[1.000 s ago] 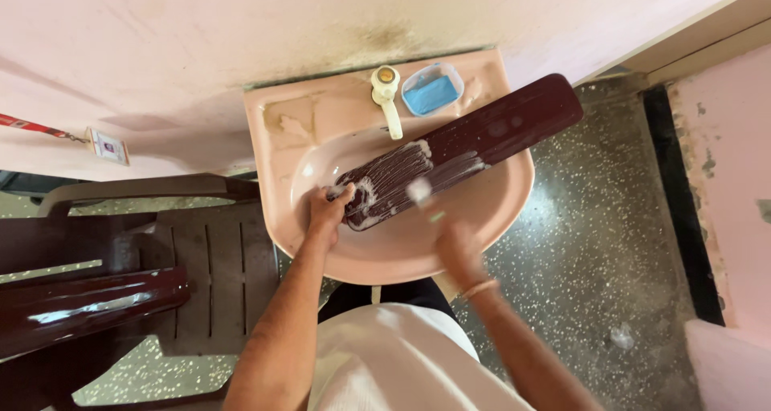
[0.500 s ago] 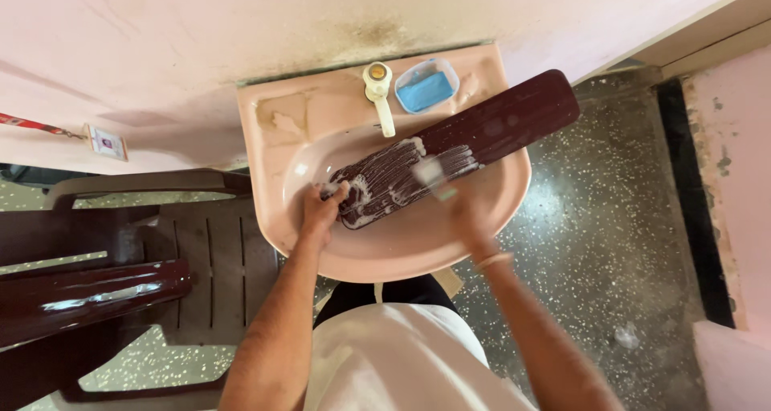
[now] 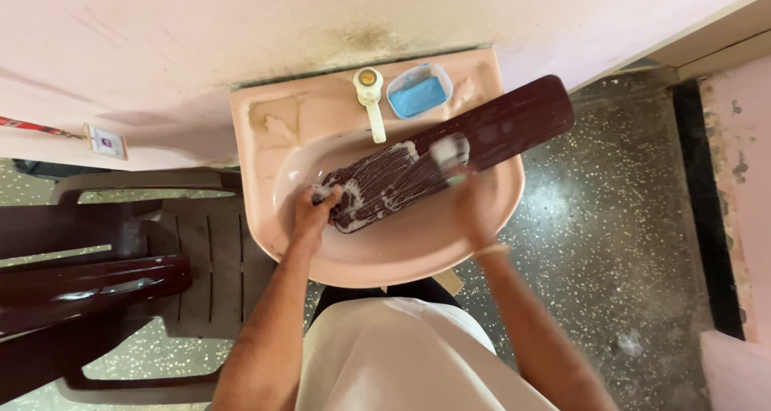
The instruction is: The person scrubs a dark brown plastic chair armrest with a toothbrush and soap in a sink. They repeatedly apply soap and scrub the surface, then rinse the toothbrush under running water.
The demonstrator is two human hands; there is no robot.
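1. The dark brown plastic board (image 3: 450,154) lies slantwise across the pink washbasin (image 3: 385,258), its low end down in the bowl at about 8 o'clock, its high end jutting past the rim toward 2 o'clock.
2. The left hand (image 3: 313,210) clamps the low end, fingers curled over the edge, pinning it in the bowl.
3. The right hand (image 3: 475,202) is blurred at the board's middle, closed around a pale scrubber (image 3: 448,150); exactly how the fingers sit cannot be told.
4. White lather streaks the lower half, so that stretch looks slippery; the dry upper half would likely give a surer hold.
5. The board looks stiff and fairly light, a long lever that could swing off the rim.
6. The tap (image 3: 371,98) stands at 12 o'clock, a blue soap dish (image 3: 419,91) just beside it toward 1 o'clock.
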